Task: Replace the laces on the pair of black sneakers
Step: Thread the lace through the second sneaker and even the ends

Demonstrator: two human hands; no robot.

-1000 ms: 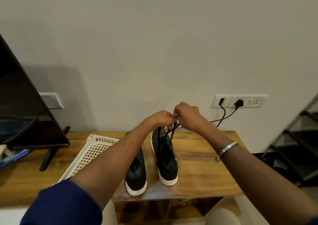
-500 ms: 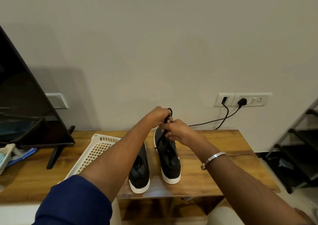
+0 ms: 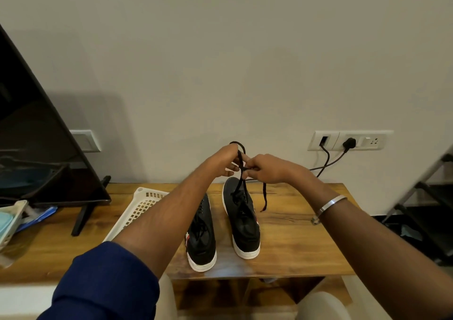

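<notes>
Two black sneakers stand side by side near the desk's (image 3: 294,246) front edge, toes toward the person: the left sneaker (image 3: 202,236) nearer, the right sneaker (image 3: 241,219) a little farther back. One white basket (image 3: 139,204) lies just left of them, partly hidden by the left arm. Above the right sneaker's far end, two hands meet on one black lace (image 3: 241,163). The left hand (image 3: 224,160) pinches a loop of it; the right hand (image 3: 267,169) has its fingers curled round the lace, whose free end hangs beside the shoe. One dark screen (image 3: 36,148) stands at the desk's left end. Two cables (image 3: 326,160) run to the wall sockets.
</notes>
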